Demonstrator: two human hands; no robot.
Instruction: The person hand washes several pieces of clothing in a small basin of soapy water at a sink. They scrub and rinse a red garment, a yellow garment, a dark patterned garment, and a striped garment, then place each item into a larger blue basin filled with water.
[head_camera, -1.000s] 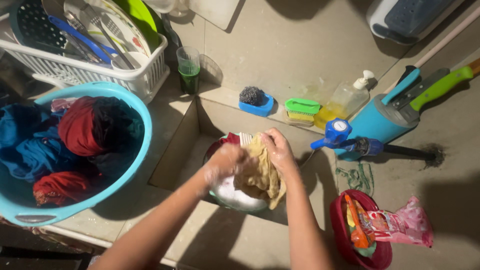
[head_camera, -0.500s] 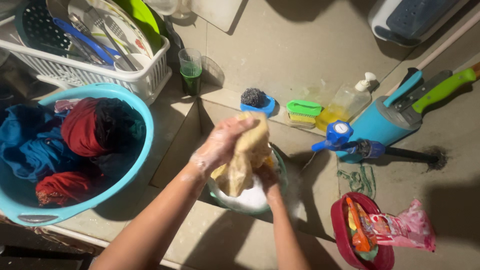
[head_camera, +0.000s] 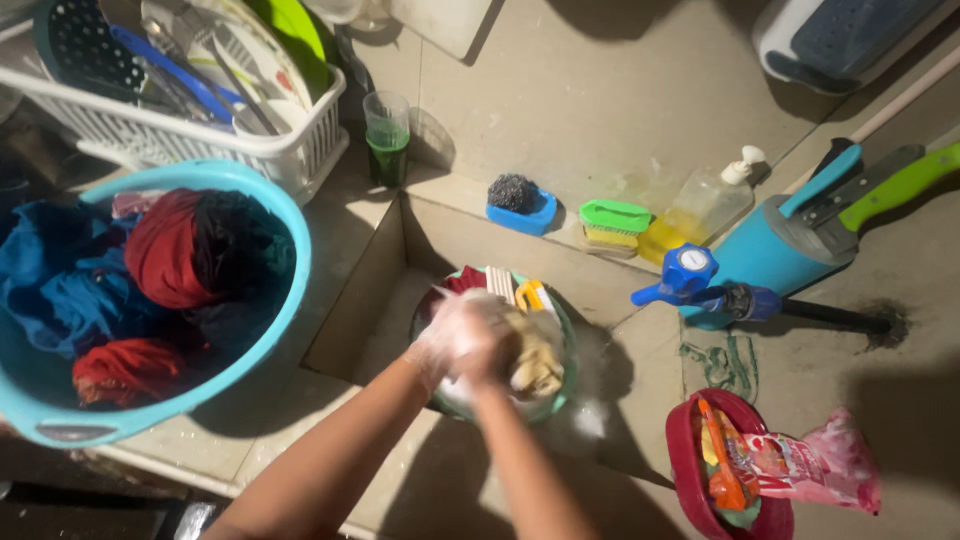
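surface: tiled counter (head_camera: 600, 110) | on it: blue tub (head_camera: 290, 300), white rack (head_camera: 300, 140), green glass (head_camera: 387, 140), soap bottle (head_camera: 700, 205)

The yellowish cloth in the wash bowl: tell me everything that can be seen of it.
The yellowish cloth is a bunched, wrinkled piece of fabric, pale tan-yellow, wet-looking and streaked with suds. It sits in a round, light green bowl that stands in a sunken sink, beside a dark red fabric at the bowl's far edge. The soapy left hand and right hand are pressed together on its near side, gripping it. Its full shape and size cannot be told, since the hands cover part of it.
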